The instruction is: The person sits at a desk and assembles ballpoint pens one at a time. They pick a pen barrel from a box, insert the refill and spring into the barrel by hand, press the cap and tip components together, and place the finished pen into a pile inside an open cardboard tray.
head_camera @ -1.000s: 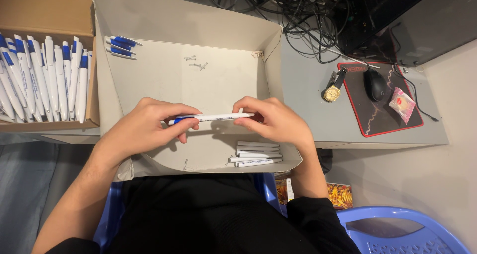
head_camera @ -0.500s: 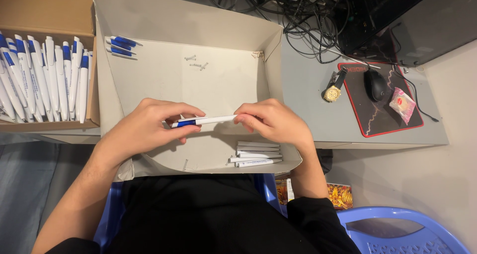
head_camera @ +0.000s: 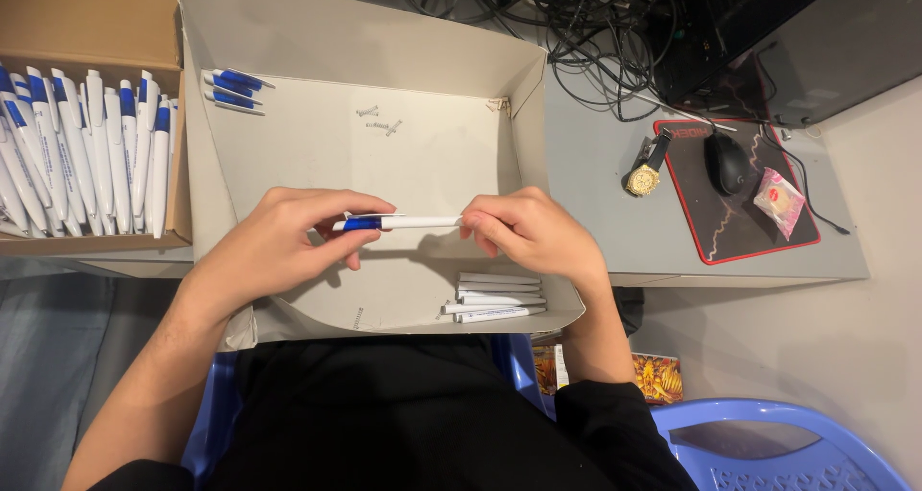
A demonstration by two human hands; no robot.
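Grey tray (head_camera: 288, 30): left hand (head_camera: 279, 246), right hand (head_camera: 538, 234) hold pen (head_camera: 399, 222).

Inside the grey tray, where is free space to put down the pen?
The tray floor is bare between the springs and the hands, and left of the white barrels. The pen is held by both hands. The far-left corner holds blue clips.

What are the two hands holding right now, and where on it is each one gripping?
One white and blue pen, held level over the tray. The left hand pinches its blue end, the right hand its white end.
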